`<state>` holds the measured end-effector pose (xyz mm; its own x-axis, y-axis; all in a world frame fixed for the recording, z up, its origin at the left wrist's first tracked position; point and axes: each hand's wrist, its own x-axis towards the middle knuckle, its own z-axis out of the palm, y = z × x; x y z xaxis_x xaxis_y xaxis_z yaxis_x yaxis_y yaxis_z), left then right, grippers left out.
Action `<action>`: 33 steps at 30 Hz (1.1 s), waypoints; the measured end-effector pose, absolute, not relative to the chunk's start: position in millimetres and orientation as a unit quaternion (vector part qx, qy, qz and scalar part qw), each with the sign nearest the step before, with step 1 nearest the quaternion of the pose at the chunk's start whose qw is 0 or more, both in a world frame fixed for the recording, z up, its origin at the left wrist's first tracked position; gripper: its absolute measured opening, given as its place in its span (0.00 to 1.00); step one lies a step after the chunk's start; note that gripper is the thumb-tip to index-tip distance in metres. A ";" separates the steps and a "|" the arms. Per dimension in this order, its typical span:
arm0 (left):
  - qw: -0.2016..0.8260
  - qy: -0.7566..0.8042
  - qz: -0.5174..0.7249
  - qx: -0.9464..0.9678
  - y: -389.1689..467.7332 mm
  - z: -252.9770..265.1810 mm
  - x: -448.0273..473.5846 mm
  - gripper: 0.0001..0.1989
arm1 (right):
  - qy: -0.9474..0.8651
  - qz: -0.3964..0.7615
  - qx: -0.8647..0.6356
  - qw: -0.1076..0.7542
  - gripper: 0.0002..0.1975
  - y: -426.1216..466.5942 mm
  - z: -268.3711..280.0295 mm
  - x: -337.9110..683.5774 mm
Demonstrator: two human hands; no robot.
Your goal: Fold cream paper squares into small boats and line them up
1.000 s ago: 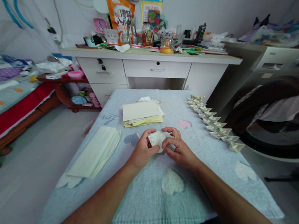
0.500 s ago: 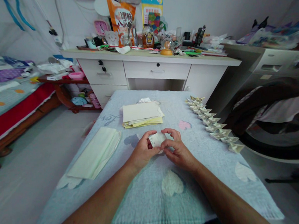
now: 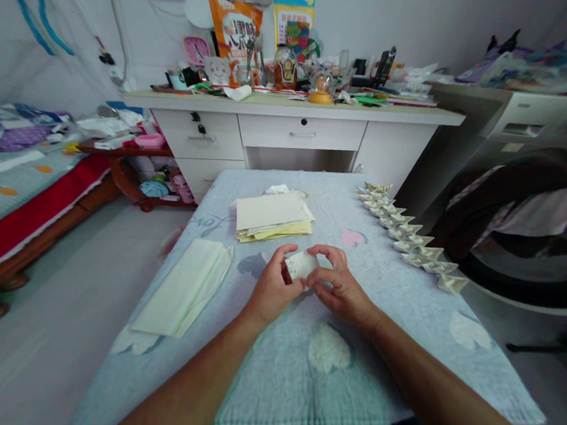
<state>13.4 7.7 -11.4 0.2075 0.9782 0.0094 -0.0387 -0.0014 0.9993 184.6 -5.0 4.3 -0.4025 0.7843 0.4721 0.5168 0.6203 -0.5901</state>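
Between my two hands is a small folded piece of paper (image 3: pixel 302 264), whitish with faint marks on its left part. My left hand (image 3: pixel 274 287) grips its left side, thumb at the lower edge and fingers behind. On the right side my right hand (image 3: pixel 338 283) pinches it with thumb and fingertips. Beyond the hands lies a stack of cream and yellow paper sheets (image 3: pixel 274 213). A pile of long pale green folded paper (image 3: pixel 184 290) rests to the left. Along the right edge stands a row of several folded paper boats (image 3: pixel 407 231).
A pale blue cloth with heart prints (image 3: pixel 258 373) covers the table. Behind it is a white desk (image 3: pixel 301 131) crowded with jars, a pink clock (image 3: pixel 196 50) and an orange bag (image 3: pixel 237 34). A washing machine (image 3: pixel 519 126) is on the right, a bed (image 3: pixel 23 189) on the left.
The view has shifted slightly, so the whole scene sits a little further right. Both hands keep hold of the folded paper, which appears tilted a little differently.
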 end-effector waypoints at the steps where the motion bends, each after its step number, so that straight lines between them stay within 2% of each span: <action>1: 0.568 0.431 0.449 0.539 8.4 -11.3 12.5 0.32 | -0.817 0.178 -0.399 0.377 0.12 -5.2 4.4 184.5; 8: 0.647 0.401 0.419 0.495 15.5 -12.1 4.7 0.32 | -0.817 0.171 -0.393 0.387 0.12 -6.7 4.0 182.4; 15: 0.585 0.409 0.421 0.559 15.5 -11.9 7.9 0.29 | -0.829 0.145 -0.396 0.367 0.16 -7.3 2.1 179.1; 21: 0.592 0.413 0.454 0.522 14.2 -7.7 10.0 0.29 | -0.816 0.167 -0.399 0.384 0.19 -8.9 3.9 178.8; 25: 0.575 0.410 0.489 0.512 13.0 -5.4 9.2 0.29 | -0.759 0.223 -0.435 0.429 0.28 -8.8 6.5 183.2; 33: 0.580 0.407 0.505 0.493 11.8 -1.9 11.3 0.31 | -0.615 0.505 -0.399 0.455 0.29 0.3 -7.2 181.3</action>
